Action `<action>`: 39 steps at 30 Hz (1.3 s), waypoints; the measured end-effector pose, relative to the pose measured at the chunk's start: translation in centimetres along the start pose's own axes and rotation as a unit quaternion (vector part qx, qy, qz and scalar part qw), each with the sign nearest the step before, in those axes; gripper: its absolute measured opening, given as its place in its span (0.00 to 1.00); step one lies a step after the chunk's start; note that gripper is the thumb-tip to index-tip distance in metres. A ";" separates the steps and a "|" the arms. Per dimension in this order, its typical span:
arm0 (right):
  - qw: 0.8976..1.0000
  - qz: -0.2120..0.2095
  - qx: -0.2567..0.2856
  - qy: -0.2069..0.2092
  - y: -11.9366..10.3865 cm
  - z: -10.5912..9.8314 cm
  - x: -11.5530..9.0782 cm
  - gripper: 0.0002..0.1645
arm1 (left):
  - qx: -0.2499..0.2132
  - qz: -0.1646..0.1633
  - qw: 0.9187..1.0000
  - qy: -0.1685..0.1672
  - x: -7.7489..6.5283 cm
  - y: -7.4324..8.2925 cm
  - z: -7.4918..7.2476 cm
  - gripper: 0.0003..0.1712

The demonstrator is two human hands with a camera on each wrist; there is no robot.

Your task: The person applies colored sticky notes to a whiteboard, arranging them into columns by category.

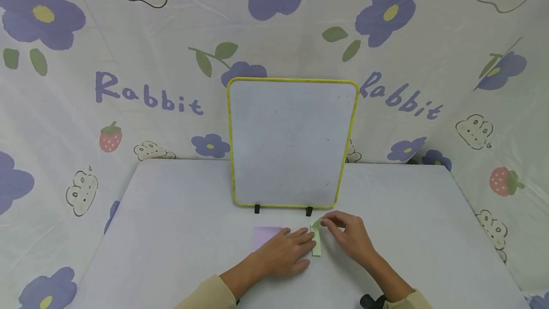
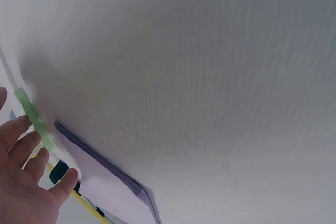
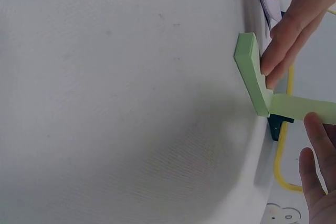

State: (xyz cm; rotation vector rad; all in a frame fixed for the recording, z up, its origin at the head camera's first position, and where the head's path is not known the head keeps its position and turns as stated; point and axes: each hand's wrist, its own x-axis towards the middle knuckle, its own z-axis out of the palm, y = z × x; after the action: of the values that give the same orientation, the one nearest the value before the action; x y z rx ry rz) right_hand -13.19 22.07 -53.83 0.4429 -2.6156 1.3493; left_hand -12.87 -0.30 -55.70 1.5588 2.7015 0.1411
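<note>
A narrow pad of green sticky notes (image 1: 316, 248) lies on the table in front of the whiteboard. My left hand (image 1: 286, 252) is palm down, its extended fingertips at the pad's left side. The thumb and fingers of my right hand (image 1: 350, 233) pinch the far end of the pad's top green sticky note (image 3: 291, 106). In the right wrist view, this sheet stands up from the pad at an angle, still joined at one end. Partly covered by my left hand is a purple square paper pad (image 1: 262, 237), its thick edge showing in the left wrist view.
A whiteboard (image 1: 291, 142) with a yellow frame stands upright just beyond my hands, on small black feet (image 1: 309, 211). Behind the white table (image 1: 171, 232) hangs a cloth printed with flowers and rabbits.
</note>
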 end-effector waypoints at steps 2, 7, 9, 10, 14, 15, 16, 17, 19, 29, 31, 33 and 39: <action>1.000 -0.003 0.000 0.003 -0.2 -0.2 0.2 0.05 | 0.001 0.000 1.000 -0.001 0.0 0.0 0.0 0.28; 1.000 -0.019 -0.016 0.015 -0.9 -0.9 0.8 0.06 | -0.006 -0.003 1.000 -0.008 0.0 -0.1 0.0 0.28; 0.999 -0.031 -0.026 0.021 -1.4 -1.2 1.2 0.06 | -0.008 -0.004 1.000 -0.011 0.0 -0.1 0.0 0.28; 0.999 -0.037 -0.030 0.024 -1.6 -1.4 1.4 0.06 | -0.009 -0.005 1.000 -0.013 0.0 -0.1 0.0 0.28; 0.996 -0.063 -0.043 0.042 -2.4 -2.0 2.3 0.07 | -0.006 -0.005 1.000 -0.014 0.0 -0.1 0.2 0.28; 0.995 -0.071 -0.044 0.047 -2.6 -2.2 2.5 0.07 | -0.005 -0.006 1.000 -0.015 0.0 -0.1 0.3 0.29; 0.994 -0.081 -0.046 0.053 -2.8 -2.4 2.8 0.07 | -0.005 -0.006 1.000 -0.015 0.0 -0.1 0.3 0.29; 0.993 -0.092 -0.048 0.060 -3.0 -2.5 3.0 0.08 | -0.004 -0.007 1.000 -0.017 0.0 -0.1 0.4 0.29; 0.988 -0.121 -0.053 0.075 -3.4 -2.8 3.4 0.10 | -0.002 -0.007 1.000 -0.019 0.0 -0.1 0.4 0.29; 0.947 -0.255 -0.122 0.155 -5.6 -4.0 6.2 0.17 | 0.014 -0.003 1.000 -0.016 0.2 0.0 0.0 0.27; 0.942 -0.265 -0.129 0.159 -5.9 -4.3 6.8 0.16 | 0.011 -0.003 1.000 -0.013 0.2 -0.1 0.0 0.27; 0.939 -0.271 -0.134 0.164 -6.0 -4.5 7.4 0.15 | 0.010 -0.003 1.000 -0.011 0.2 -0.1 0.0 0.27; 0.925 -0.294 -0.141 0.197 -6.5 -4.8 9.0 0.15 | 0.010 -0.001 1.000 -0.013 0.3 -0.1 -0.1 0.26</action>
State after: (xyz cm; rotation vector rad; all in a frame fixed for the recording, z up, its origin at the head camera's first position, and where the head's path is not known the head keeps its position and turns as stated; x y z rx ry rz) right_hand -19.43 20.79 -43.59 0.7433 -2.0550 0.7563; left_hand -13.08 -0.06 -55.57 1.5516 2.6926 0.0947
